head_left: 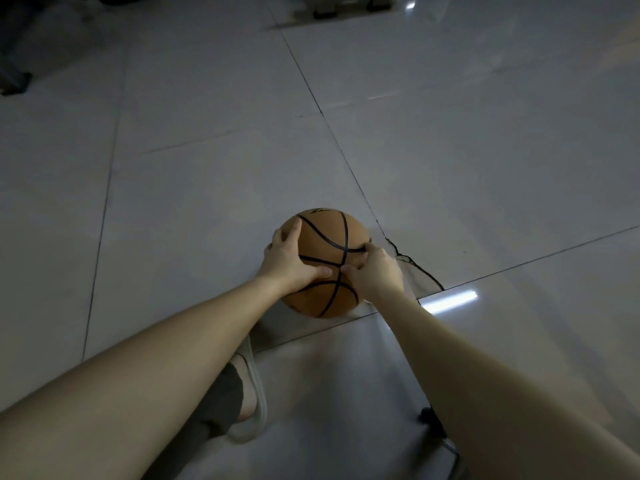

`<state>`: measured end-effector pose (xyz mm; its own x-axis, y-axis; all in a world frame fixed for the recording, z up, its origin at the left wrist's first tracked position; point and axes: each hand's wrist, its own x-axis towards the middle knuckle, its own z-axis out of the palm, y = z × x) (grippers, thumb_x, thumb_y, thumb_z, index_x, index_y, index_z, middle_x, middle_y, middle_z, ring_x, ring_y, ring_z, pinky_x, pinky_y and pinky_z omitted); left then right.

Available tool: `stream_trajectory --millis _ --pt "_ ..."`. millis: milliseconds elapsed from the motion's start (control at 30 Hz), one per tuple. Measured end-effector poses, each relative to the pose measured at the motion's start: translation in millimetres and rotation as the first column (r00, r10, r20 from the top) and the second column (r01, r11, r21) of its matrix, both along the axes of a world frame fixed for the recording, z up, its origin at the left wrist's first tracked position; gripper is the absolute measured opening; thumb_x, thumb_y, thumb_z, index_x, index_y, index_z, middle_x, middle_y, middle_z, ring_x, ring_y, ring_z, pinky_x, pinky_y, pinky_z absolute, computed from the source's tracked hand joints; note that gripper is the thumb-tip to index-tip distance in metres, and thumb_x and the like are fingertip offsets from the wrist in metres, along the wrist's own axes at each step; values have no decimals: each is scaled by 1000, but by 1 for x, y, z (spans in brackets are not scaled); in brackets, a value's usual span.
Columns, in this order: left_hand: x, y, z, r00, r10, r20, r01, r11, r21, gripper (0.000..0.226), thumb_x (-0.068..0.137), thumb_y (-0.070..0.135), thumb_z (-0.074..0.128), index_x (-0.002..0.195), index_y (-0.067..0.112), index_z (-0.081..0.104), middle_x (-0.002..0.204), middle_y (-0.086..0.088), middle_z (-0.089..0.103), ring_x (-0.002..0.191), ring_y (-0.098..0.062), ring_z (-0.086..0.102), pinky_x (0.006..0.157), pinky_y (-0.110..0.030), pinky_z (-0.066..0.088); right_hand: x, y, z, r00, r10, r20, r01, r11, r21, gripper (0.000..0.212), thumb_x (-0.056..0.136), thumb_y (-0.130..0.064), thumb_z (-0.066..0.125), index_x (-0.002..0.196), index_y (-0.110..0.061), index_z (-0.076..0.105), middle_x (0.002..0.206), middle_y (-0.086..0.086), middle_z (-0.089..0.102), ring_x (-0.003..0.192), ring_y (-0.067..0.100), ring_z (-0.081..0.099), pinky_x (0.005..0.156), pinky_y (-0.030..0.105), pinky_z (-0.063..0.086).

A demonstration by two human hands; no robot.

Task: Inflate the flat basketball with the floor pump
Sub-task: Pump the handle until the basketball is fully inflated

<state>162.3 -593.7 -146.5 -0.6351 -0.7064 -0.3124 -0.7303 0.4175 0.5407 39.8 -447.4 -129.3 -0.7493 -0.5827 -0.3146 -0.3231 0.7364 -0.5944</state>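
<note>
I clasp the basketball with my left hand and right hand, fingers spread around it; next I must find its valve for the pump needle.

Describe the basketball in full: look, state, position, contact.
The basketball is orange-brown with black seams, a pebbled surface and a small dark logo near its top. It looks round, not visibly collapsed. It is low over the tiled floor, gripped by the left hand and right hand, thumbs pressing its near face.
</note>
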Motion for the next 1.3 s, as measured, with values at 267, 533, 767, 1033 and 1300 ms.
stream_trajectory --millis 267,533,767,1033,1300 --pt "-10 27 36 988 -34 153 34 999 6 144 53 73 83 158 36 -8 167 -11 -4 150 -42 9 117 -62 24 -14 74 77 878 437 194 -473 850 230 40 82 -51 70 101 -16 68 101 4 64 102 25 60 93 39 50" --pt "-13 123 118 961 -270 57 275 955 -107 69 89 52 65 143 14 47 147 -9 47 129 -28 49 107 -43 44 -14 222 169 843 331 424 -528 662 532 104 62 -87 54 133 -11 55 128 8 60 113 24 61 97 43 51" --pt "-6 268 187 515 -821 246 772 569 283 53 84 43 78 124 14 58 113 -4 60 96 -22 58 69 -31 48 23 269 163 880 279 385 -453 738 500 48 77 -34 80 115 -15 59 100 10 73 66 12 67 58 24 53" --pt "-9 288 268 563 -792 237 817 576 -18 24 81 36 77 78 15 65 70 -1 59 60 -17 53 52 -28 43 38 260 260 904 388 177 -426 796 430 22 80 -6 71 100 4 70 67 9 63 52 19 58 54 28 54" --pt "-20 293 248 529 -782 329 804 586 101 10 86 14 70 76 12 66 66 -4 55 56 -20 55 51 -28 46 39 246 235 886 394 245 -464 765 446 30 72 -9 70 101 -12 73 64 6 53 43 16 46 47 27 44"
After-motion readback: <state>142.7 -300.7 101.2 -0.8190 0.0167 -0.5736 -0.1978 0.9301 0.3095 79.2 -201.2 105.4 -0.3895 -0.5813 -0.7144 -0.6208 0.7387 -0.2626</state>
